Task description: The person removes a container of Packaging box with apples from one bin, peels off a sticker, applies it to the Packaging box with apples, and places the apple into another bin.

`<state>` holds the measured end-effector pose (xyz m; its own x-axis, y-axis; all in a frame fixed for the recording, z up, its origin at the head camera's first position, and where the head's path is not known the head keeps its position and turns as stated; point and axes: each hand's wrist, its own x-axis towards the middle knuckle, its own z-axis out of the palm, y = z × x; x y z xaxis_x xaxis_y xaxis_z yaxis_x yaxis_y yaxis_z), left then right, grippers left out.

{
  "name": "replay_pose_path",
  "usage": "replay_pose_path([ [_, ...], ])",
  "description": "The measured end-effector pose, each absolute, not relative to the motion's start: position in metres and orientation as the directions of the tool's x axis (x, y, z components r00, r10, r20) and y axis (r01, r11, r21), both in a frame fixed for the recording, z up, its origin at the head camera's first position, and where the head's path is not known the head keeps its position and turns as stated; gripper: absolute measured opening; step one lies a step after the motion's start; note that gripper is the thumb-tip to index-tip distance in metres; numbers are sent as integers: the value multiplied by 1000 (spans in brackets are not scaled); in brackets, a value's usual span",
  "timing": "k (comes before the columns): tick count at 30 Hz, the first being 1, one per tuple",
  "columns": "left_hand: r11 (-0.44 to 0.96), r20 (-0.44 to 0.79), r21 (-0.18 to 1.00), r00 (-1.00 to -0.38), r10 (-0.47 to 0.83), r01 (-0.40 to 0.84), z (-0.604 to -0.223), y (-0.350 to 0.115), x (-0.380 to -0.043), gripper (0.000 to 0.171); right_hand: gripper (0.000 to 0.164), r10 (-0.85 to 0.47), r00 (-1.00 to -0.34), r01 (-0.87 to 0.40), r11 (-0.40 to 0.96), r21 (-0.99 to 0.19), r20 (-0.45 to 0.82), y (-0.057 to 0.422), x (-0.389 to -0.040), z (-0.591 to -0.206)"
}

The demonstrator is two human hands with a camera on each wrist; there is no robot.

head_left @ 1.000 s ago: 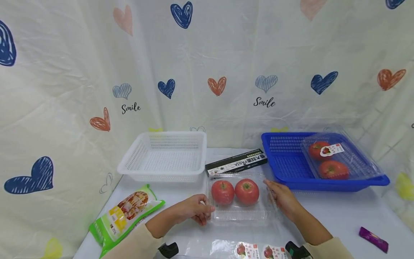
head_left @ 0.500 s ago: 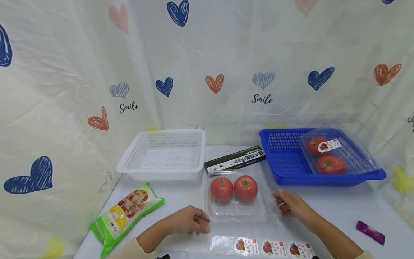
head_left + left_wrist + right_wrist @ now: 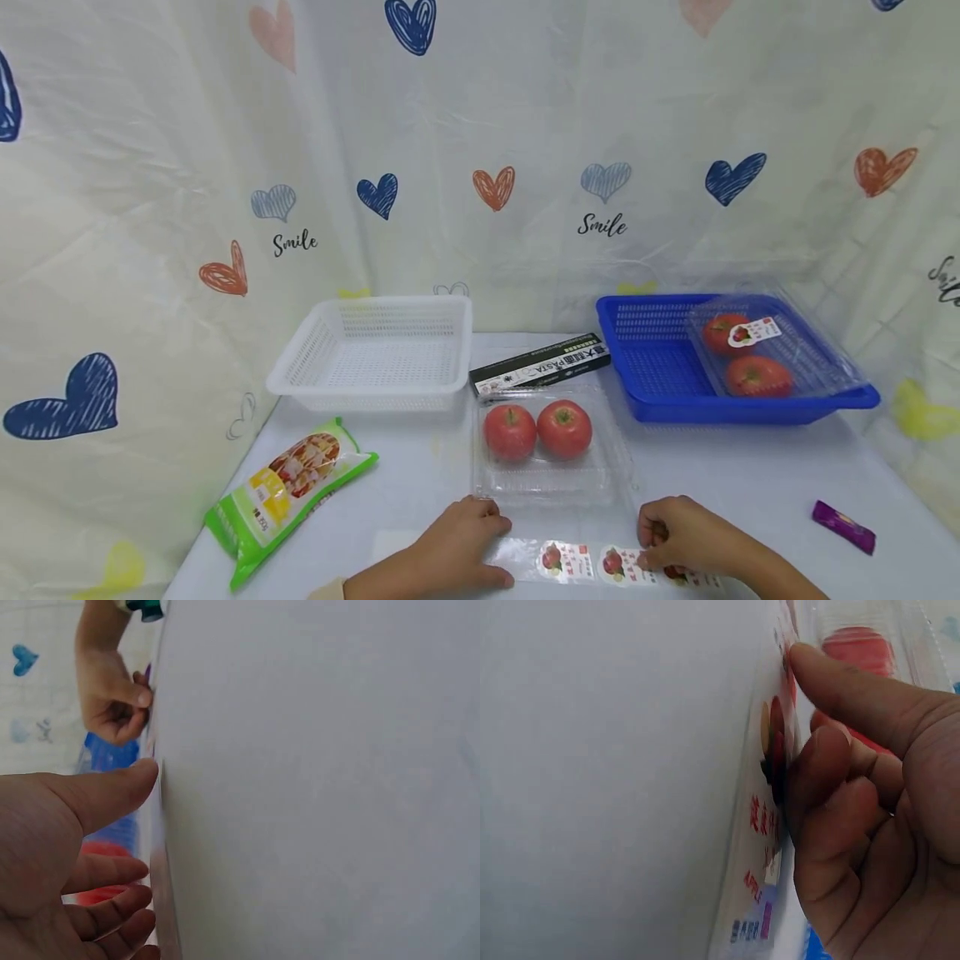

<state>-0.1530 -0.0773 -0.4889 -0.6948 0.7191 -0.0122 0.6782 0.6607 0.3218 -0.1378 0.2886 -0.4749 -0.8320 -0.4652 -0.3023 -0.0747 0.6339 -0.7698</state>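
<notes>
A clear strip with apple stickers lies along the front of the table. My left hand rests on its left end, thumb and fingers apart and lightly bent in the left wrist view. Over the right stickers is my right hand, its fingers curled. In the right wrist view its thumb and fingertips touch the printed strip; whether they pinch a sticker is unclear. Just behind the hands sits a clear plastic box with two red apples inside.
A white basket stands back left and a blue basket back right, the latter bearing a labelled apple box. Between them lies a black pasta box. A green food bag is at left, a purple packet at right.
Both hands have left the sides of the apple box and come down toward the front, onto the sticker strip. The box stays in place with its apples.
</notes>
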Motion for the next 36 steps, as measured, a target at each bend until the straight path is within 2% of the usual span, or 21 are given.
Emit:
replay_pose_path([
  [5, 649, 29, 264, -678, 735, 714, -487, -72, -149, 52, 32, -420, -857, -99, 702, -706, -298, 280, -137, -476],
  [11, 660, 10, 309, -697, 717, 684, -483, -66, -147, 49, 31, -426, -860, -111, 695, -711, -282, 274, -133, -476],
  [18, 657, -123, 503, -706, 697, 561, -481, -56, -155, 41, 27, -440, -851, -113, 684, -721, -285, 269, -128, -473],
  [24, 594, -172, 595, -636, 752, 541, -468, -56, -158, 33, 11, -553, -807, -253, 641, -724, -208, 260, -124, -467],
  [27, 539, -202, 715, -606, 770, 445, -461, -57, -161, 29, 8, -617, -774, -360, 612, -704, -141, 250, -121, -458],
  [29, 502, -235, 802, -601, 764, 323, -458, -57, -161, 27, 6, -663, -744, -436, 578, -690, -86, 241, -119, -451],
  [31, 469, -272, 861, -603, 750, 196, -456, -58, -162, 25, 6, -718, -695, -554, 506, -661, 34, 230, -116, -446],
  [33, 443, -294, 889, -601, 743, 113, -455, -58, -162, 25, 9, -754, -627, -688, 418, -593, 196, 217, -115, -442],
  [36, 412, -303, 909, -591, 748, 56, -454, -59, -164, 25, 18, -762, -471, -864, 297, -408, 444, 198, -116, -444],
])
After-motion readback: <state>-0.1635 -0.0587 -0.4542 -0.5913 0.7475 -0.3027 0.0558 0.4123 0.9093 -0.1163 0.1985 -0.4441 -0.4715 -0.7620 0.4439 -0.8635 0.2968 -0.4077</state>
